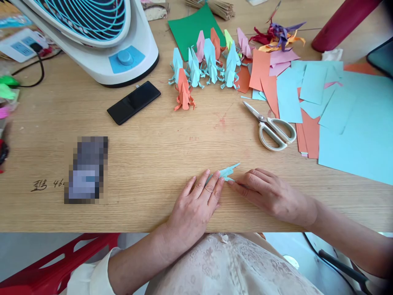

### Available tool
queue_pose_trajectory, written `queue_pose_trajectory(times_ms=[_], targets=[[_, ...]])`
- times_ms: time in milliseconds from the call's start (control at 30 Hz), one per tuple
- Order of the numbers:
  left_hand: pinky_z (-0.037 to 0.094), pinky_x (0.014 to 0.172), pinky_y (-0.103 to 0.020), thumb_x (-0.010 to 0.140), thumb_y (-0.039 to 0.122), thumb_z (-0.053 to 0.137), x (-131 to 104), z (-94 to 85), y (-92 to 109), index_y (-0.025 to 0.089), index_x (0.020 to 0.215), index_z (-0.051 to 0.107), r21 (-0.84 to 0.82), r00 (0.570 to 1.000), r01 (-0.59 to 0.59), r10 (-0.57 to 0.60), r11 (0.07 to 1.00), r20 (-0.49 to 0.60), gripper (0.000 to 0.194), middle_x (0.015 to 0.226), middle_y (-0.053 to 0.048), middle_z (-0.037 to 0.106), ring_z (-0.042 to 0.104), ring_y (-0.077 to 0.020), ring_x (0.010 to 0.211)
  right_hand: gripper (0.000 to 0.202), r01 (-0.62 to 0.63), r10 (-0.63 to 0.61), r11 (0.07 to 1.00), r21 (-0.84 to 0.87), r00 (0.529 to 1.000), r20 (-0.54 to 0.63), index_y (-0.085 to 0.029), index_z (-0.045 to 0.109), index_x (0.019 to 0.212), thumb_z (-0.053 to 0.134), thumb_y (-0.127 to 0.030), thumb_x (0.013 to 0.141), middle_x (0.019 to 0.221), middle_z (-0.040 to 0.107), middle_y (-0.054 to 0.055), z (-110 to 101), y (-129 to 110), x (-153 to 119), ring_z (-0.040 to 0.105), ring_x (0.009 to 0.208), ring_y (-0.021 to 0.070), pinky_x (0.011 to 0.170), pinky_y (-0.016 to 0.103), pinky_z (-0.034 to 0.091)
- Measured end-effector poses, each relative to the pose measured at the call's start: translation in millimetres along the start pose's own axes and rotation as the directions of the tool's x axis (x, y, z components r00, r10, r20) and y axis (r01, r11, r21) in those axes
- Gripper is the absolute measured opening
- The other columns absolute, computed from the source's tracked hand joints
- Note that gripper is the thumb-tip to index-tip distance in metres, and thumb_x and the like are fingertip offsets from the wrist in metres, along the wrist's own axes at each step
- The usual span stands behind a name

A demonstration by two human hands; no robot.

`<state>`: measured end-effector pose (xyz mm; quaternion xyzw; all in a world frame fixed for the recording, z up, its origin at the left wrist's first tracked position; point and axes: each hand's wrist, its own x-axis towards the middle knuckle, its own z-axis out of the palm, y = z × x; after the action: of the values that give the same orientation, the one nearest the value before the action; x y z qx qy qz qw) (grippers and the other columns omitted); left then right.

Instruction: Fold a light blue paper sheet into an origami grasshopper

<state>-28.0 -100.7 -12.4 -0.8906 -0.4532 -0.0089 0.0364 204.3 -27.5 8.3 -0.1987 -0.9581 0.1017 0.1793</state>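
A small light blue folded paper figure (228, 171) with thin pointed ends lies on the wooden table near its front edge. Flat over its left part rests my left hand (198, 200), fingers stretched out and pressing it against the table. From the other side, my right hand (270, 190) is closed, its thumb and index finger pinching one of the thin points at the lower right. Part of the figure is hidden beneath my left fingers. Beyond my hands lie scissors (270, 127) with pale handles, blades apart.
Several folded paper figures (210, 57) stand at the back beside a green sheet (196, 24). Orange and light blue paper (365, 123) covers the right. A fan (123, 45), a black phone (134, 102) and a blurred-out device (87, 170) are at left; a dark red bottle (344, 24) is at back right.
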Motion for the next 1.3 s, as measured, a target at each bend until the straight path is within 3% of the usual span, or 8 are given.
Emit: queue_pose_trajectory(times_ms=[367, 833, 1000, 1167, 1300], targets=[[0.045, 0.106, -0.039, 0.103, 0.035, 0.041, 2, -1.0, 0, 0.014, 0.146, 0.044, 0.008, 1.0, 0.003, -0.003, 1.0, -0.007, 0.048, 0.154, -0.003, 0.042, 0.045, -0.0241, 0.139, 0.034, -0.008, 0.007, 0.999, 0.033, 1.0, 0.026, -0.01, 0.059, 0.128, 0.043, -0.008, 0.098, 0.094, 0.062, 0.012, 6, 3, -17, 0.052, 0.078, 0.0214, 0.071, 0.036, 0.046], [0.041, 0.11, -0.043, 0.103, 0.036, 0.039, -1, 0.3, -1, 0.011, 0.146, 0.044, -0.007, 1.0, -0.015, 0.015, 1.0, 0.017, 0.05, 0.156, -0.009, 0.039, 0.039, -0.0275, 0.143, 0.018, -0.228, 0.232, 0.972, 0.062, 0.971, -0.057, -0.012, 0.064, 0.108, 0.05, -0.011, 0.097, 0.088, 0.063, 0.011, 18, -12, -13, 0.056, 0.079, 0.0205, 0.072, 0.036, 0.048], [0.041, 0.11, -0.043, 0.103, 0.034, 0.039, 0, -0.6, -2, 0.014, 0.14, 0.052, -0.024, 0.999, -0.029, 0.03, 0.999, 0.031, 0.043, 0.156, -0.008, 0.04, 0.041, -0.0275, 0.142, 0.015, -0.354, 0.371, 0.915, 0.195, 0.927, -0.057, -0.016, 0.063, 0.1, 0.049, -0.013, 0.097, 0.087, 0.059, 0.007, 15, -13, -3, 0.055, 0.079, 0.0182, 0.07, 0.031, 0.047], [0.041, 0.111, -0.042, 0.102, 0.035, 0.042, 1, -2.1, -3, 0.015, 0.138, 0.053, -0.049, 0.999, -0.019, 0.02, 0.999, 0.028, 0.042, 0.156, -0.007, 0.04, 0.039, -0.0273, 0.143, 0.017, -0.376, 0.39, 0.911, 0.17, 0.919, -0.053, -0.016, 0.066, 0.098, 0.049, -0.015, 0.097, 0.082, 0.054, 0.006, 16, -10, 9, 0.053, 0.075, 0.018, 0.066, 0.031, 0.044], [0.04, 0.111, -0.043, 0.102, 0.035, 0.043, 1, -3.3, -3, 0.016, 0.138, 0.053, -0.052, 0.999, -0.009, 0.011, 0.999, 0.043, 0.042, 0.157, -0.007, 0.039, 0.037, -0.0266, 0.144, 0.016, -0.427, 0.455, 0.865, 0.264, 0.889, -0.053, -0.017, 0.069, 0.092, 0.053, -0.014, 0.093, 0.077, 0.049, 0.002, 19, -7, 13, 0.05, 0.067, 0.0143, 0.06, 0.027, 0.041]])
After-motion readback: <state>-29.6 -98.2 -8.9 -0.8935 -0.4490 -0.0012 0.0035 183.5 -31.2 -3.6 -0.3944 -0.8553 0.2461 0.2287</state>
